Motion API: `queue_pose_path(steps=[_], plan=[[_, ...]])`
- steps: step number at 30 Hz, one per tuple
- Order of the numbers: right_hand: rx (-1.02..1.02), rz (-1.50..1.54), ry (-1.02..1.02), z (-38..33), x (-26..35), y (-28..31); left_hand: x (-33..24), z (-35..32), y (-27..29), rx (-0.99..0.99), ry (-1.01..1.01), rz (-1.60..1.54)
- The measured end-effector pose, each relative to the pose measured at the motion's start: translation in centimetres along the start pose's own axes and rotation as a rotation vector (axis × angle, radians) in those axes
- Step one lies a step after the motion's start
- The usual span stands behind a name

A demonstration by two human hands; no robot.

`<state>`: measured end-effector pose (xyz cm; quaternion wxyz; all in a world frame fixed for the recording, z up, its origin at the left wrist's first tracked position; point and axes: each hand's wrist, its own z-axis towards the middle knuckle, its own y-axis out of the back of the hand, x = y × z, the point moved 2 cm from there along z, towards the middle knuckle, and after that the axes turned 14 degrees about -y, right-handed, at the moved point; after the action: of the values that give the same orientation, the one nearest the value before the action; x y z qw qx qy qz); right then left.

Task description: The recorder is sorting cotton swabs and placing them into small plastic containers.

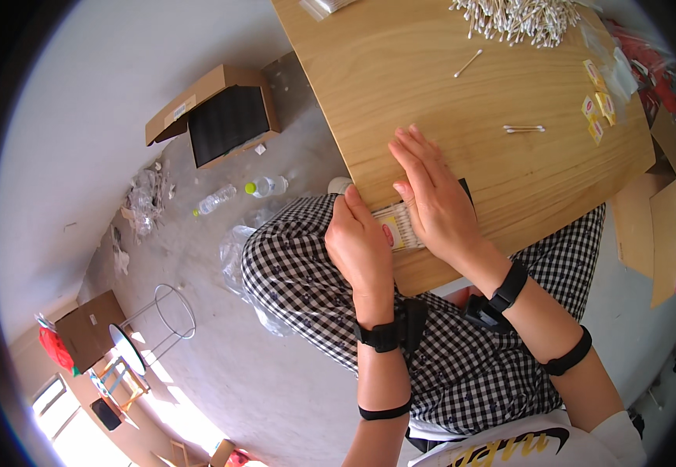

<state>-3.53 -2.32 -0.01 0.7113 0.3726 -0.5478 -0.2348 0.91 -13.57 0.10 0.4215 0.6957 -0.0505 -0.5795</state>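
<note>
We are working at the near edge of the table (509, 179), pressing a small pack of swabs (399, 226) flat against the wood — the pack is lying right at the rim, just above our checked lap, where both hands can be getting at it without reaching. Our right hand (435, 198) is lying open and flat over the pack, fingers (416, 156) straight and together, pointing away toward the far side; it is covering most of the pack, seemingly so the swabs are being kept level and not sliding. Our left hand (360, 245) is coming up from below the rim, curled narrow, its fingertips closing against the pack's left end; whether it is pinching a flap or only bracing the end we cannot tell, since the knuckles are hiding it. The two wrists are crossing close together, right forearm slanting in from lower right, left forearm rising nearly straight. A dark slip is showing just past the right hand, partly under the pack. The loose stock is sitting well apart — a heap of swabs (521, 19) at the far edge, one single swab (469, 64) below it, a pair (524, 128) to the right, and small yellow packets (598, 109) near the right rim.
</note>
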Motion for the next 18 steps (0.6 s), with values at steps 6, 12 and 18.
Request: queue_pose_path(steps=[6,12,18], plan=[[0.021,0.248,0.045,-0.7,2.2,-1.5,0.1,-0.3,-0.1,-0.001,-0.056,0.052],[0.100,0.958,-0.217,-0.8,0.1,0.1,-0.5,-0.3,1.1,0.082,-0.096,0.101],[0.117,1.157,-0.342,-3.6,-0.4,0.5,-1.3,-1.4,4.7,0.361,-0.638,0.173]])
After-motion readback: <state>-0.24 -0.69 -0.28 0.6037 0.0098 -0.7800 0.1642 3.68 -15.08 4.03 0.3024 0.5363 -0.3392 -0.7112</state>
